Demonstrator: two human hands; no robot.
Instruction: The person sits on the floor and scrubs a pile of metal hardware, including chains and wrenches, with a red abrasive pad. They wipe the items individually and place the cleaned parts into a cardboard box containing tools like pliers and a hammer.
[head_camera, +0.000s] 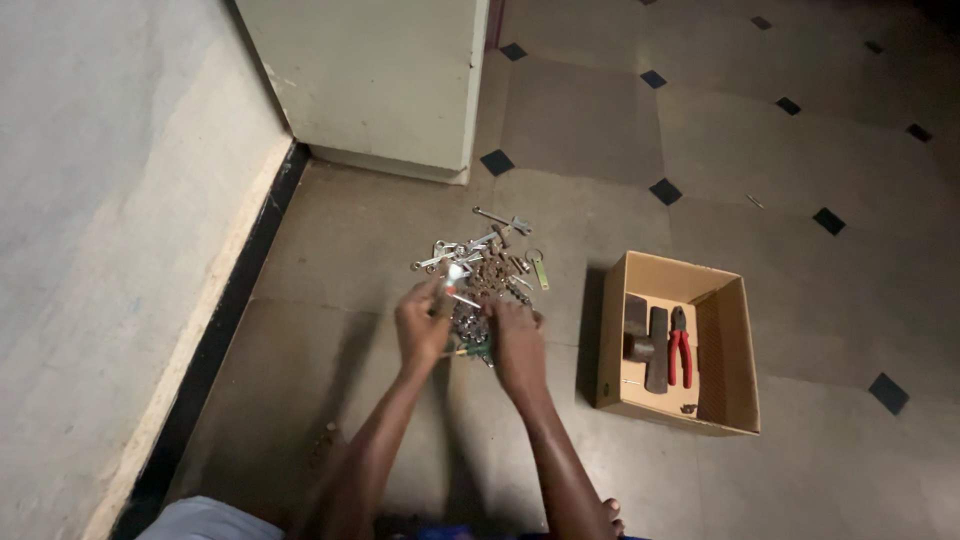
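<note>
Head view: box (735, 330) holds pliers (680, 345), hammer (640, 345); hardware pile (485, 265) remains. Left hand (422, 325) pinches something small, perhaps; right hand (518, 345) grip unclear.

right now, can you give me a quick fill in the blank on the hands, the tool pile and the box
1. Both hands, left hand and right hand, reach into the pile of small metal tools on the ____.
2. The cardboard box lies to the ____ of the pile.
3. The pliers in the box have ____ handles.
4. The box's top is ____.

Missing words: floor; right; red; open
</note>
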